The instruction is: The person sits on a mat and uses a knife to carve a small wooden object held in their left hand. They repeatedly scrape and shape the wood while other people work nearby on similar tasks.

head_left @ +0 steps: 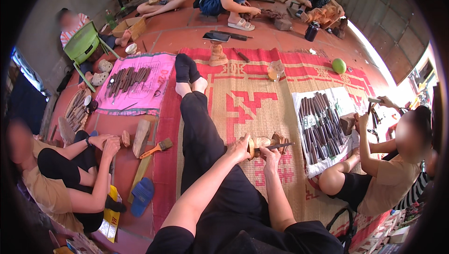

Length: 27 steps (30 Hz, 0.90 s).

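Over my outstretched legs, my left hand (pixel 239 149) is closed around the base of a small carved wooden figure (pixel 263 142). The figure lies on its side and its pale wood shows rounded, cut shapes. My right hand (pixel 271 159) is closed on a slim dark file-like tool (pixel 282 145), held across the near side of the figure. The tool's narrow end points to the right; whether it touches the wood I cannot tell. Under both hands is a red and tan woven mat (pixel 248 109).
Chisels (pixel 322 125) lie on a white sheet at right; more tools (pixel 128 81) cover a pink cloth at left. A brush (pixel 156 148) and blue slipper (pixel 141 197) lie left. Ahead stand a wooden figure (pixel 218 55) and glass (pixel 275 71). People sit on both sides.
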Available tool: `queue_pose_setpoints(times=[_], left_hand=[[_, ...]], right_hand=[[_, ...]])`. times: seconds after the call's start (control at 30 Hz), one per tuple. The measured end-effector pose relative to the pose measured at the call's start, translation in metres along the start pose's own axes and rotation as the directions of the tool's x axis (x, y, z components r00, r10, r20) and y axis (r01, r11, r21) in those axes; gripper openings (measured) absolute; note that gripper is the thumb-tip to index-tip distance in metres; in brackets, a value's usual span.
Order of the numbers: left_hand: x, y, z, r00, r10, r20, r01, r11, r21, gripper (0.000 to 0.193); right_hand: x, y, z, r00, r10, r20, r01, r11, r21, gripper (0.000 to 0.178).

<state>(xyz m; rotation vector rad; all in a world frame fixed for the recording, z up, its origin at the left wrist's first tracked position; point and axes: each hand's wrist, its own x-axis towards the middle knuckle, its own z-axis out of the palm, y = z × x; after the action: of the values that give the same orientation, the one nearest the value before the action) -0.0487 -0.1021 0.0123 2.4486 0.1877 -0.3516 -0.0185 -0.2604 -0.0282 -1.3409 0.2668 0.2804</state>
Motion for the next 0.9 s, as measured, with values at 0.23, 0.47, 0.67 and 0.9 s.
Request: queue_pose_setpoints(times=[0.23, 0.47, 0.67, 0.9], left_hand=[[-0.001, 0.007, -0.005, 0.998, -0.059, 0.036, 0.059, 0.998, -0.001, 0.072], [-0.002, 0.008, -0.003, 1.000, -0.018, 0.004, 0.017, 1.000, 0.025, 0.073], [-0.001, 0.004, -0.005, 0.998, -0.049, 0.025, 0.050, 0.998, -0.041, 0.072], [0.000, 0.001, 0.001, 0.999, 0.010, -0.036, -0.011, 1.000, -0.008, 0.071]], right_hand=[[-0.009, -0.004, 0.004, 1.000, 0.005, 0.020, -0.005, 1.000, -0.004, 0.011], [0.001, 0.005, -0.010, 0.996, 0.081, -0.024, -0.080, 0.996, 0.045, 0.012], [0.000, 0.003, -0.004, 0.998, 0.043, 0.041, -0.042, 0.999, -0.025, 0.011], [-0.002, 0.002, -0.004, 0.992, 0.125, -0.018, -0.123, 0.989, 0.085, 0.012]])
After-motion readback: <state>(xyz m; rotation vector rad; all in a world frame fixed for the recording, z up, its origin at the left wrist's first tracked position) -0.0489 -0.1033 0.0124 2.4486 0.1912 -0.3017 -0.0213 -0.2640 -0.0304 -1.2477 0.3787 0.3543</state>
